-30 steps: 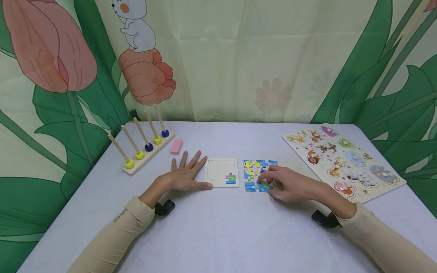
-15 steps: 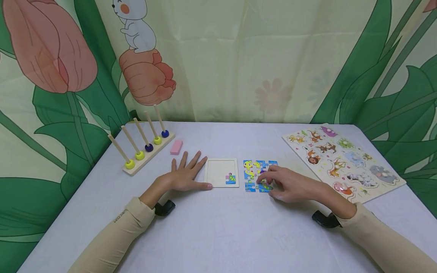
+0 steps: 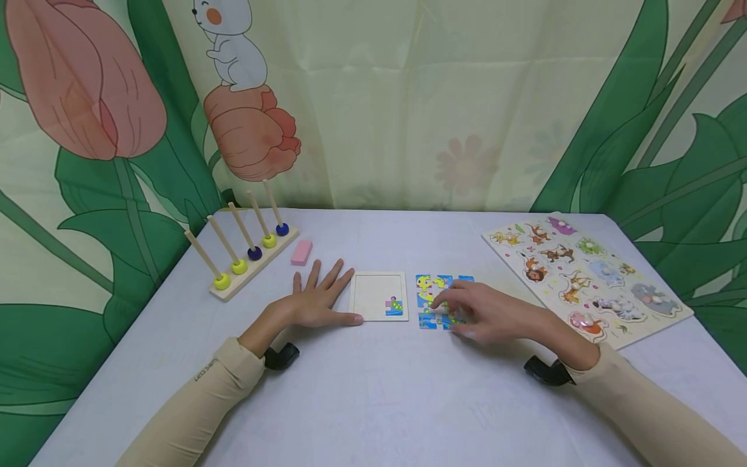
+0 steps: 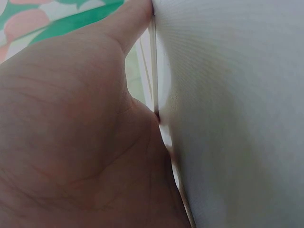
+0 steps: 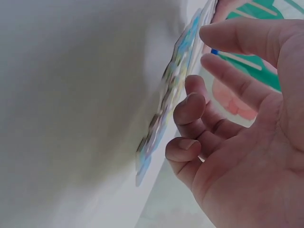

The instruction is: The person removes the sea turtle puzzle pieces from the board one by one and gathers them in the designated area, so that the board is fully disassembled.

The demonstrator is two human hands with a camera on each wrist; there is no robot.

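Note:
My left hand (image 3: 318, 305) rests on the table with its fingers spread, thumb and index finger at the left edge of a small white puzzle frame (image 3: 367, 292). One jigsaw piece (image 3: 394, 306) lies in the frame's lower right corner, blue with a green and purple print. Right of the frame, several blue and yellow jigsaw pieces (image 3: 428, 320) lie grouped on the table. Over them is my right hand (image 3: 496, 311), hiding part of the group. In the right wrist view its thumb and index finger stand apart with nothing between them, the other fingers loosely bent beside the pieces (image 5: 164, 99).
A wooden peg stand (image 3: 257, 264) with yellow and dark blue beads stands at the left. Near it lies a pink block (image 3: 301, 252). On the right is a large animal peg puzzle board (image 3: 551, 266). A printed curtain (image 3: 373, 130) hangs behind the table.
My right hand has shifted slightly left over the jigsaw pieces. My left hand and the frame with its one piece stay in place.

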